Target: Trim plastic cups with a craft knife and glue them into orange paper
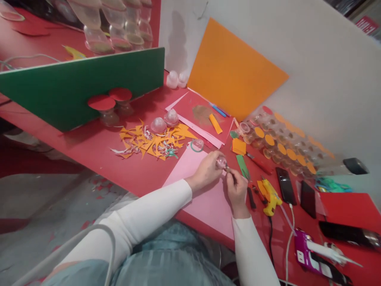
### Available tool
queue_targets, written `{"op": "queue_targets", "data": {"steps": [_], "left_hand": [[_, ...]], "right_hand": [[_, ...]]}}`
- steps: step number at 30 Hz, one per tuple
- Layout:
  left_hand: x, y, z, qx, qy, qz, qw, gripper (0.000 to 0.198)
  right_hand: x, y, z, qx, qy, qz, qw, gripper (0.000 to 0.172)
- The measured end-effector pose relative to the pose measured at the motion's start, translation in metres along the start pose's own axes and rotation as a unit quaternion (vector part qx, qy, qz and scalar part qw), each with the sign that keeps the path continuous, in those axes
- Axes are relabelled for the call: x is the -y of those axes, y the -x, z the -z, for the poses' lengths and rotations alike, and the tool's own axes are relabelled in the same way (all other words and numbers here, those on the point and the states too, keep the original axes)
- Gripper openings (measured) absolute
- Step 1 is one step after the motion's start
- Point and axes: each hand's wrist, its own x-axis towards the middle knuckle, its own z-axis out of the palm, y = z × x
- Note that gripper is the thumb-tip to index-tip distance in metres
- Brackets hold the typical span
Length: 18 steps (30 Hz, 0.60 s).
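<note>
Over a pink paper sheet (pixel 202 202), my left hand (pixel 206 171) grips a small clear plastic cup (pixel 220 162). My right hand (pixel 237 190) pinches something small and thin against the cup's near side; the fingers hide most of it, so its kind is unclear. Just beyond my left hand, a clear domed lid with a green rim (pixel 197 145) lies at the sheet's far edge. Two clear domed plastic pieces (pixel 158 125) sit farther left, beside a pile of orange and white paper scraps (pixel 154 141).
A yellow glue gun (pixel 270 198), a phone (pixel 285 186) and a purple glue gun (pixel 309 254) with cords lie to the right. Rows of clear cups with orange discs (pixel 282 149) line the wall. A green board (pixel 89 87) stands at left, an orange sheet (pixel 235 67) behind.
</note>
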Motion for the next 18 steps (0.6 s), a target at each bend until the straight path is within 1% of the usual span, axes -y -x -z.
{"op": "queue_targets", "data": {"steps": [3, 8, 11, 13, 15, 18], "left_hand": [[0.0007, -0.0021, 0.0002, 0.004, -0.006, 0.01, 1.0, 0.039], [0.001, -0.0041, 0.0005, 0.008, -0.01, 0.023, 1.0, 0.037], [0.0005, -0.0048, 0.0013, 0.01, -0.008, 0.027, 1.0, 0.038], [0.0006, -0.0054, 0.0022, 0.004, -0.007, 0.031, 0.999, 0.04], [0.0011, -0.0056, 0.003, 0.0, -0.008, 0.034, 0.999, 0.04], [0.0016, -0.0051, 0.003, 0.006, -0.009, 0.036, 0.999, 0.037]], "right_hand": [[0.0011, -0.0003, 0.0004, 0.007, -0.002, 0.002, 1.0, 0.02], [0.0052, -0.0019, 0.0027, 0.037, 0.004, 0.004, 0.999, 0.019], [0.0075, -0.0038, 0.0037, 0.032, 0.004, 0.002, 0.999, 0.018], [0.0087, -0.0042, 0.0034, 0.033, -0.004, -0.006, 0.999, 0.019], [0.0093, -0.0038, 0.0025, 0.049, -0.01, -0.013, 0.999, 0.019], [0.0075, -0.0032, 0.0015, 0.054, -0.016, -0.03, 0.998, 0.02]]}}
